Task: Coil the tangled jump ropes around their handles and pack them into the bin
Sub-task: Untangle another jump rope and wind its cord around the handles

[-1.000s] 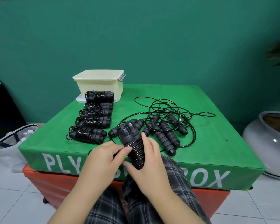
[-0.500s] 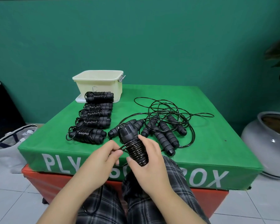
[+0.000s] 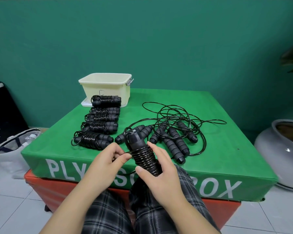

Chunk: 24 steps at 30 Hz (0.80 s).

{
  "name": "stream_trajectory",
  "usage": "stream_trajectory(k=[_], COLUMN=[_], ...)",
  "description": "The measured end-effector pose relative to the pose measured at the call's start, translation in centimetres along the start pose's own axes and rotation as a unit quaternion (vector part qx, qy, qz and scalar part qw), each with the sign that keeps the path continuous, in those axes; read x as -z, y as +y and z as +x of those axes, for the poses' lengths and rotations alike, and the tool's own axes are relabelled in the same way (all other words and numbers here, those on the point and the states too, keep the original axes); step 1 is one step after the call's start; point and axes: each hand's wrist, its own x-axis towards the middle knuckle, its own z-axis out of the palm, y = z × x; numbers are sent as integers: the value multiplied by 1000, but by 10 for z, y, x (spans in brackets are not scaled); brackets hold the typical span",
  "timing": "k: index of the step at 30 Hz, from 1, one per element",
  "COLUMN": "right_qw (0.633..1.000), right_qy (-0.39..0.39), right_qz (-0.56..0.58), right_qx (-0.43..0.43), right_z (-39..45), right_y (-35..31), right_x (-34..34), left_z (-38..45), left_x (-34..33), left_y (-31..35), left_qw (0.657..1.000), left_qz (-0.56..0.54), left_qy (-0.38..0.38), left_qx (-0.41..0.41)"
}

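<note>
My right hand (image 3: pixel 161 176) grips a pair of black jump rope handles (image 3: pixel 136 141) held upright over the box's front edge, with cord coiled around their lower half. My left hand (image 3: pixel 107 159) pinches the loose end of that cord just left of the coil. Several coiled jump ropes (image 3: pixel 98 125) lie in a row on the left of the green box top. A tangle of uncoiled ropes and handles (image 3: pixel 174 132) lies to the right. The cream bin (image 3: pixel 107 89) stands at the back left, behind the row.
The green plyo box (image 3: pixel 227 149) rests on an orange one, close to my knees in checked trousers. A grey ceramic pot (image 3: pixel 281 152) stands on the floor at right, a white bag (image 3: pixel 10 149) at left. A plant shows at the right edge.
My left hand has pulled the cord end out to the left and now pinches it taut. The right hand has shifted its grip lower on the bundle.
</note>
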Motion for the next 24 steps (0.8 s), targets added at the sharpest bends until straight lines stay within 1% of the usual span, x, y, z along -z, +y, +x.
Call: stream_trajectory(k=[3,6,7,8,11,13,16,19,22,24], right_qw=[1000,999,998,998,997,997,996,992,991,985], right_qy=[-22,-40,-45,-51,-67,-62,-14,31,29,21], right_qz=[17,28,35,37,24,-14,-82,-113,-125,-166], right_qx=[-12,-14,-18,-23,-41,-36,11,38,28,37], right_z=[0,0,0,0,-1,-2,-2,2,3,0], right_y=[-1,1,2,3,4,4,3,7,7,4], right_x=[1,1,1,1,0,-2,-5,-5,-5,-6], left_z=[5,5,3,2,2,0,-3,-7,-11,-12], left_x=[-2,-7,-9,-10,-9,-7,-2,-1,-2,-2], left_y=[-10,-18,-17,-14,-11,-8,3,14,17,20], left_qw=[999,992,989,990,997,998,998,996,995,995], left_qz=[-32,-92,-108,-111,-72,-40,1,30,34,34], left_qy=[-21,-89,-99,-88,-7,22,44,45,55,52], left_qx=[22,7,1,-4,-29,-36,-45,-68,-73,-72])
